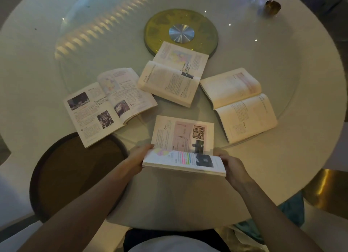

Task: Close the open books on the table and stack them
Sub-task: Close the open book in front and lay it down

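Several open books lie on a round white table (37, 67). The nearest book (183, 138) is half folded: its near half is lifted off the table and tilts toward the far half. My left hand (138, 158) grips the left edge of that lifted half, and my right hand (230, 164) grips its right edge. A second open book (107, 105) lies to the left, a third open book (174, 75) sits in the middle further back, and a fourth open book (240, 105) rests to the right.
A glass turntable covers the table's middle, with a gold disc (160, 28) and silver hub at its centre. A small gold cup (272, 7) stands at the far right. A dark round stool (75, 172) sits under the table's near left edge.
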The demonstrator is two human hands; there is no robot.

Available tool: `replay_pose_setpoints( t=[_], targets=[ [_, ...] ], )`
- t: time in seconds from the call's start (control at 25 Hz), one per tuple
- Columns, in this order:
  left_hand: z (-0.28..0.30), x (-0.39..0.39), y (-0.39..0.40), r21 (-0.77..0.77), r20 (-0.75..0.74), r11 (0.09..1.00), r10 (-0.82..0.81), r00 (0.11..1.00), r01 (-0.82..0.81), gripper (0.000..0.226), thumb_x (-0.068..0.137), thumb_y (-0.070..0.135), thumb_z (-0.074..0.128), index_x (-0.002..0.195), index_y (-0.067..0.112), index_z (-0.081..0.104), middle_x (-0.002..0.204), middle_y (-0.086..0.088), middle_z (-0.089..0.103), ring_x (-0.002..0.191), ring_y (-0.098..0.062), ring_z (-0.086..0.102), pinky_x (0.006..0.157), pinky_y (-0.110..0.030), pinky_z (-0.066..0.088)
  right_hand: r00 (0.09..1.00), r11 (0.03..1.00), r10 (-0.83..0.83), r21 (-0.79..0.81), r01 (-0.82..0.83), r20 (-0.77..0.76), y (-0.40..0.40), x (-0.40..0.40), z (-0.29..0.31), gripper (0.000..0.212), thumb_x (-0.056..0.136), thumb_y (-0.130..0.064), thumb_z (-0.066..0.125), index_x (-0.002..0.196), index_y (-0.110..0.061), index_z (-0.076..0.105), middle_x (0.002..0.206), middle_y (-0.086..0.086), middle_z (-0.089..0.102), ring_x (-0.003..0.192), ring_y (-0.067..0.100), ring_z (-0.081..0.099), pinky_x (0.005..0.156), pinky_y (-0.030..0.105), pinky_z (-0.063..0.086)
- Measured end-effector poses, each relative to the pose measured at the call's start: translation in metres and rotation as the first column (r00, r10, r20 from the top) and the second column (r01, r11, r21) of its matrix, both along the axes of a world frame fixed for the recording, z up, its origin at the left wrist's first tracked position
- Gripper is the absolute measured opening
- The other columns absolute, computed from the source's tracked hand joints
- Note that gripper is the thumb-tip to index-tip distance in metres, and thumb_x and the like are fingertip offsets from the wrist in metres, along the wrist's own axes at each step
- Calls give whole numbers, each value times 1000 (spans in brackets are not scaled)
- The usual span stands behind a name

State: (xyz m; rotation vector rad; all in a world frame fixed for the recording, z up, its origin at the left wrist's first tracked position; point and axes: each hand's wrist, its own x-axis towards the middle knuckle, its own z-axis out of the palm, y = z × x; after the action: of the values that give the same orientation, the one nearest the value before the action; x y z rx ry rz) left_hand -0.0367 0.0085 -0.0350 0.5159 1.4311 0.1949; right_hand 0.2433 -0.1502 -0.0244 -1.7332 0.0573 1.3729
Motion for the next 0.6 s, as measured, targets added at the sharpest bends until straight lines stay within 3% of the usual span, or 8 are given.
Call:
replay_pose_setpoints(
  t=[0.12,0.24,0.28,0.36,0.48,0.52,0.6],
  targets=[
    [-1,4,4,38,90,999,16,996,-20,41,100,42,51,122,10,63,110,-15,74,103,-31,72,77,-37,61,999,995,-12,95,16,-39,11,5,-9,29,92,1,54,114,1,74,108,18,78,98,29,73,89,42,55],
    [-3,9,7,25,95,1000,6,995,-8,56,98,59,41,113,10,64,104,-11,72,94,-28,69,78,-39,58,997,989,78,124,-81,30,23,5,-17,19,95,1,58,107,-3,72,99,13,77,102,30,73,98,45,56],
    [-4,10,7,23,74,1000,2,997,-4,54,98,58,41,112,10,63,101,-10,71,91,-27,69,77,-40,58,990,987,112,102,-121,90,27,4,-18,12,98,-4,59,94,-6,71,91,13,75,95,30,72,96,45,57],
    [-9,11,1,42,-21,999,-23,1000,23,42,99,47,49,105,8,64,93,-11,69,83,-26,69,73,-40,59,966,989,137,31,-147,217,34,0,-25,29,100,-12,61,71,-11,60,78,16,68,76,29,69,87,47,60],
    [-18,10,-21,-16,-143,986,-169,975,169,33,97,38,58,90,5,64,83,-14,67,68,-25,70,61,-37,60,922,978,198,-127,-164,332,37,-3,-32,35,100,-20,62,68,-9,58,72,16,64,54,21,61,62,40,60],
    [-21,11,-30,-59,-139,975,-222,965,216,35,96,38,59,90,5,63,84,-14,67,67,-25,70,58,-35,59,849,939,330,-237,-250,413,36,-1,-35,34,99,-25,64,71,-8,60,75,16,66,55,22,62,58,36,55],
    [-25,18,-42,-82,-131,969,-241,962,232,37,96,39,61,96,2,63,89,-16,69,70,-26,71,53,-32,59,554,782,621,-487,-390,554,39,1,-39,25,94,-32,68,91,-7,67,96,16,71,77,29,67,65,36,52]
  ],
)
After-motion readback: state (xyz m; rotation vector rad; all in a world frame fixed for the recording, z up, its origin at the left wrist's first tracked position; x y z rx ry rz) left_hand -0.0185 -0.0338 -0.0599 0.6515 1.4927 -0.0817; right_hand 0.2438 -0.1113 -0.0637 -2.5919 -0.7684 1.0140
